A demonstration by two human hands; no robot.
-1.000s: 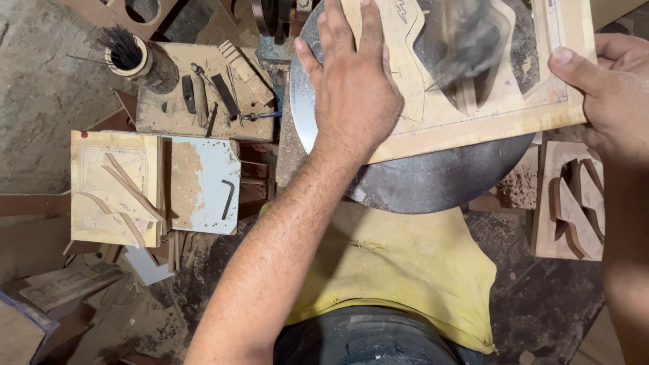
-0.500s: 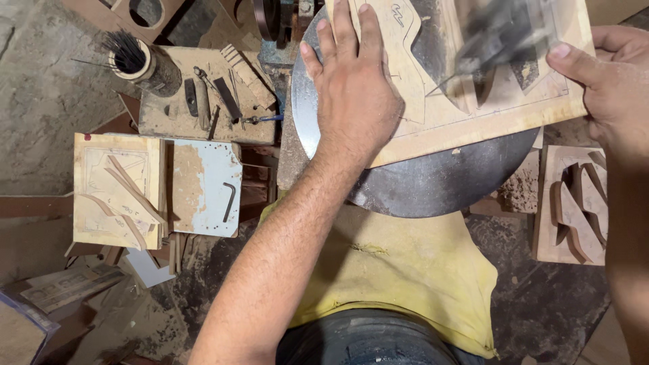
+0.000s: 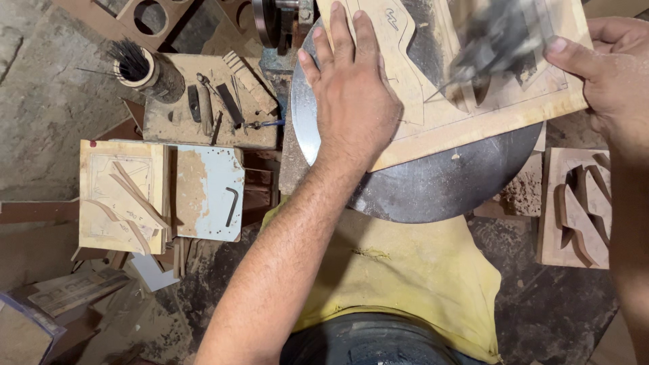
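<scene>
far left of the left hand (image 3: 355,94), a cut wooden panel (image 3: 122,196) lies beside a pale metal plate (image 3: 206,192) with a hex key (image 3: 232,206). the left hand lies flat, fingers spread, pressing the wooden board (image 3: 433,125) onto the round metal counter (image 3: 439,186). a blurred tool (image 3: 497,40) sits between the 2 hands. the right hand (image 3: 612,74) grips the board's right edge, thumb on top.

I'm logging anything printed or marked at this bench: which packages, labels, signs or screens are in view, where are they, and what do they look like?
No packages, signs or screens show.
Pencilled outline with a small squiggle mark: on the pale wooden board lying on the round metal table, by the left hand.
Drawn pattern lines: on the pale wooden panel at left.
</scene>
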